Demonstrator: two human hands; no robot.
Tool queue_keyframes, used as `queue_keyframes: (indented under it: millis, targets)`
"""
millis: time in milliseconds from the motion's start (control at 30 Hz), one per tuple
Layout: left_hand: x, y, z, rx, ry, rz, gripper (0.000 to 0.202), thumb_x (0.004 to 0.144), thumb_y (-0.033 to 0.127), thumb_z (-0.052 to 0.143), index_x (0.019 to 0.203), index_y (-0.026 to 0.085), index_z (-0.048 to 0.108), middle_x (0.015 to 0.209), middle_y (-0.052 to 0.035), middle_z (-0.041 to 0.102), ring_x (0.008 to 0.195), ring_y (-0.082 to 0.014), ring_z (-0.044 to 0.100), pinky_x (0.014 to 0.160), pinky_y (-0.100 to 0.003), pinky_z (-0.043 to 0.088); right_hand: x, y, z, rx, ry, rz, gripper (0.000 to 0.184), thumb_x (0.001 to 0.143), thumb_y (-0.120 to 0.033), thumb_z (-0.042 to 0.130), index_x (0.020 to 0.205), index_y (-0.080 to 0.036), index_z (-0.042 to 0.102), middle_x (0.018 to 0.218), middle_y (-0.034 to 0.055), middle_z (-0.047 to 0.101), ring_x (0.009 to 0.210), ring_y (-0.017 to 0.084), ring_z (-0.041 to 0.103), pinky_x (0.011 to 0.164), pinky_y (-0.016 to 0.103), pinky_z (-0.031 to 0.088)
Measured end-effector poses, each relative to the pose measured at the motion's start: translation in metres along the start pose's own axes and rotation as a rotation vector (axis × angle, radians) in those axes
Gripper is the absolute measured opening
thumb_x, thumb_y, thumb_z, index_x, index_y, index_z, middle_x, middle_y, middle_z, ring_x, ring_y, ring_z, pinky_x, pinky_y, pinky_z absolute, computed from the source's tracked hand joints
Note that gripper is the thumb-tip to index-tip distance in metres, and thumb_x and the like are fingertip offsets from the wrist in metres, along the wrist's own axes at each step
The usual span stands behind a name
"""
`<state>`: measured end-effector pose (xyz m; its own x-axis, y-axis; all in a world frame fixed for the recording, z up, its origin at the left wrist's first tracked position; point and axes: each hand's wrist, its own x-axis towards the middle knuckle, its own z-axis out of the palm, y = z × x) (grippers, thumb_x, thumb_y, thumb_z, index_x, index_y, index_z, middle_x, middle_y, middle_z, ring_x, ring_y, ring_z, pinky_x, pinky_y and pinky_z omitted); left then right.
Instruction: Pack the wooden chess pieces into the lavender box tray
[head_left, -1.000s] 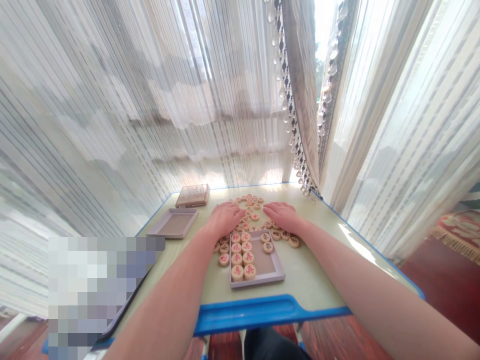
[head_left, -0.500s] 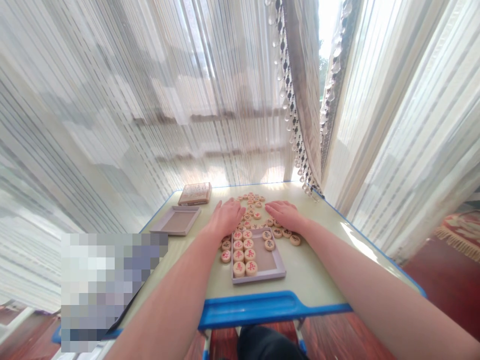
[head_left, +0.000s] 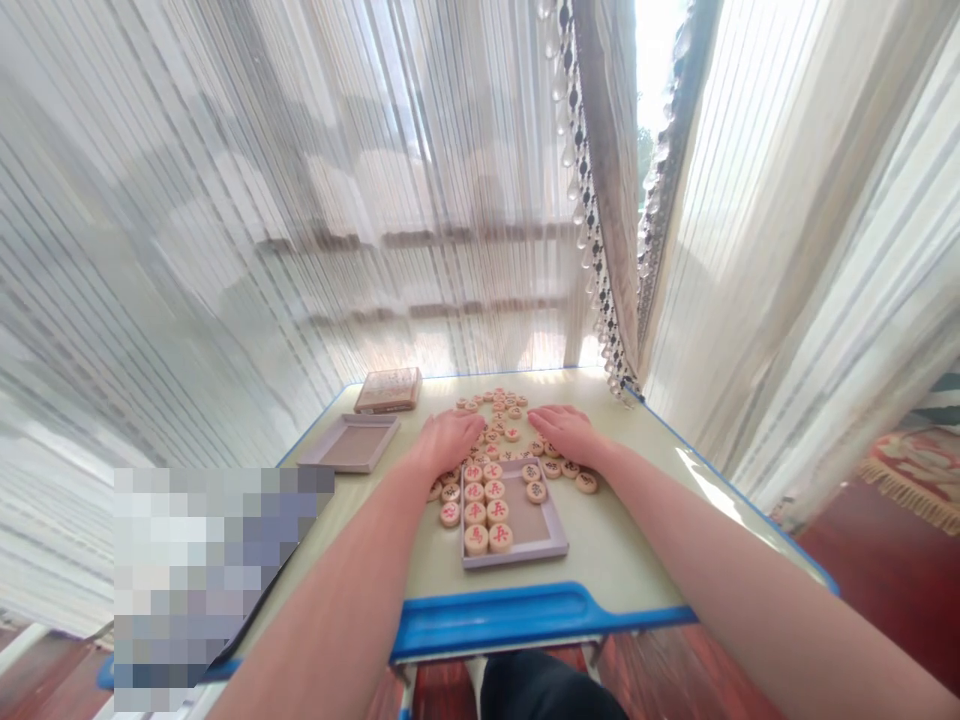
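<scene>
Left hand (head_left: 448, 440): laid flat, palm down, fingers loosely extended over the loose xiangqi pieces (head_left: 504, 408) just beyond the tray's far-left corner; nothing is seen clasped.
Right hand (head_left: 568, 432): likewise flat and unclenched, resting on pieces at the tray's far-right corner.
Tray (head_left: 529, 523): shallow grey box, near the table's (head_left: 630, 545) front edge, between the forearms.
Filled so far: about ten pieces (head_left: 484, 505) are laid face up, two neat columns on the left and two more beside them; roughly half the floor is bare.
Left outside: most of the pieces are judged unplaced, scattered beyond and beside the tray.
Set aside: a grey lid (head_left: 352, 443) and a folded board (head_left: 388, 389), at far left.
</scene>
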<state>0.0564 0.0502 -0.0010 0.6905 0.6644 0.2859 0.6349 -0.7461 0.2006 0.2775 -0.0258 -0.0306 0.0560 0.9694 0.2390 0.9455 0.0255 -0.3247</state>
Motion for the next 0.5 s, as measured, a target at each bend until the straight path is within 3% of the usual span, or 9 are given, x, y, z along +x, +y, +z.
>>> queue_keyframes:
  millis: [233, 500]
  targets:
    - [0.0039, -0.0046, 0.0033, 0.059, 0.037, 0.072, 0.047, 0.091, 0.041, 0.024, 0.086, 0.023, 0.067, 0.099, -0.0045, 0.066, 0.094, -0.0194, 0.057, 0.086, -0.032, 0.042, -0.0008, -0.0009, -0.0012, 0.021, -0.006, 0.029, 0.050, 0.091, -0.048, 0.020, 0.121, -0.028, 0.054, 0.129, 0.0046, 0.051, 0.119, 0.027, 0.042, 0.099, 0.045, 0.029]
    - [0.0026, -0.0007, -0.0002, 0.061, 0.081, 0.080, 0.046, 0.092, 0.035, 0.025, 0.081, 0.022, 0.067, 0.102, -0.0043, 0.064, 0.100, -0.0181, 0.054, 0.094, -0.033, 0.040, -0.0017, -0.0013, -0.0017, 0.041, -0.015, 0.053, 0.049, 0.090, -0.048, 0.021, 0.121, -0.029, 0.053, 0.129, 0.0041, 0.050, 0.120, 0.027, 0.041, 0.100, 0.045, 0.029]
